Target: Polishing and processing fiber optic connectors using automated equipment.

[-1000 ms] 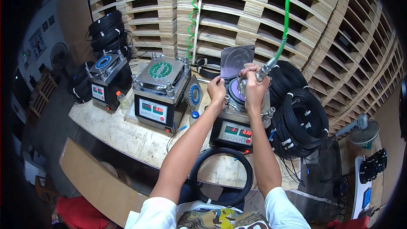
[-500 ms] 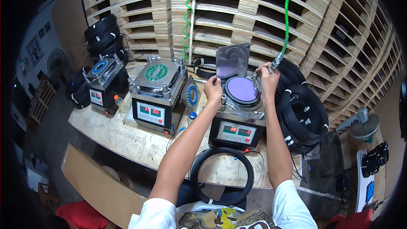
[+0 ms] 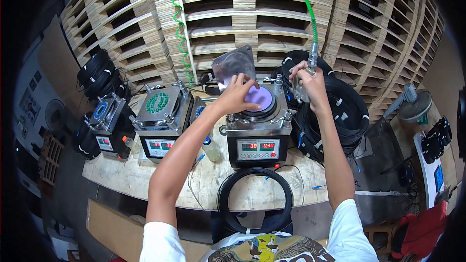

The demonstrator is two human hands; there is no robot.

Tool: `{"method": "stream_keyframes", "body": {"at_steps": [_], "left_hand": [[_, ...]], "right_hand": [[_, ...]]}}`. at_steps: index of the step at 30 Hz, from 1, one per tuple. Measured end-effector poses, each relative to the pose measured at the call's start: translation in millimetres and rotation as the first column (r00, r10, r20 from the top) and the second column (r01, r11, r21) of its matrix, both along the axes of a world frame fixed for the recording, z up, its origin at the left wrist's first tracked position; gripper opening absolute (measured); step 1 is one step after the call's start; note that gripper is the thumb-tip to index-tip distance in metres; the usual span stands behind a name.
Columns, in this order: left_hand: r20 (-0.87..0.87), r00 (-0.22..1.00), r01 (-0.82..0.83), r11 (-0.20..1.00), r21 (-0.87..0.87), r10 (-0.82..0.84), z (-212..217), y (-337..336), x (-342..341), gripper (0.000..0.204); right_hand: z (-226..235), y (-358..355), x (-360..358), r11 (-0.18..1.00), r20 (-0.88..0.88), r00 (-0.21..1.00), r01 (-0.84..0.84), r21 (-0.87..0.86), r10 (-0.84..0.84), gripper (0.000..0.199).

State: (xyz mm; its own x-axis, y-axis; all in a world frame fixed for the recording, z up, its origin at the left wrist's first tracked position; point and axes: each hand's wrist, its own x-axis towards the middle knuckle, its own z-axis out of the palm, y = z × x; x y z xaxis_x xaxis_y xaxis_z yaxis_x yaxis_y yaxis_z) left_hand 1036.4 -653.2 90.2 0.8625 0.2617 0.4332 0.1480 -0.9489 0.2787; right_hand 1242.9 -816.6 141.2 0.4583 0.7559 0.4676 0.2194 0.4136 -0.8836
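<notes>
The left hand (image 3: 236, 94) lies just above the middle of the frame, its grip spread, fingers fanned and fingertips resting on the purple disc (image 3: 258, 98); whether the thumb presses the disc too cannot be told; the right hand (image 3: 307, 83), right of centre, has its grip curled tight around the air nozzle (image 3: 302, 86), a slim metal tool whose long axis runs nearly upright, its coupling at the top joined to a green hose (image 3: 304, 0) that climbs to the upper edge of the frame, its lower end pointing down beside the press.

The purple disc is flat, round and smooth, lying face up in the dark circular seat of the press machine (image 3: 258, 133), at the centre of the frame; the machine is a boxy metal unit with clamps at its corners and a front panel of red digit displays; its square grey lid (image 3: 233, 65) stands tilted open behind the disc, dull and scuffed.

To the left on the pale wooden table (image 3: 145, 179) stand a second machine (image 3: 160, 121) with a green ring pattern on top and a smaller third one (image 3: 106, 123) topped in blue; a black cable coil (image 3: 256, 199) lies on the near table edge; more black coils (image 3: 347, 116) pile at the right; stacked wooden pallets (image 3: 272, 14) fill the top of the frame, with a coiled green hose (image 3: 180, 29) hanging before them.
</notes>
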Motion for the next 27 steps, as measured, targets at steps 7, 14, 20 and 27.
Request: {"method": "stream_keyframes", "body": {"at_steps": [7,14,20,27], "left_hand": [[-0.262,0.964,0.162,0.884,0.438,-0.046,-3,-5,13,0.054],[-0.362,0.932,0.265,0.648,0.714,0.018,11,-26,5,0.035],[-0.241,0.969,0.099,0.809,0.58,0.054,-3,-23,7,0.037],[-0.299,0.954,0.25,0.543,0.801,0.001,2,-36,6,0.049]], "right_hand": [[-4,-41,-16,0.996,-0.015,0.999,-0.053,-0.078,0.052,0.011],[-13,-60,-21,0.995,-0.035,0.998,-0.048,-0.085,0.045,0.011],[-11,-65,-27,0.994,-0.088,0.994,-0.073,-0.08,0.066,0.01],[-16,-70,-33,0.993,-0.112,0.991,-0.087,-0.073,0.078,0.011]]}}
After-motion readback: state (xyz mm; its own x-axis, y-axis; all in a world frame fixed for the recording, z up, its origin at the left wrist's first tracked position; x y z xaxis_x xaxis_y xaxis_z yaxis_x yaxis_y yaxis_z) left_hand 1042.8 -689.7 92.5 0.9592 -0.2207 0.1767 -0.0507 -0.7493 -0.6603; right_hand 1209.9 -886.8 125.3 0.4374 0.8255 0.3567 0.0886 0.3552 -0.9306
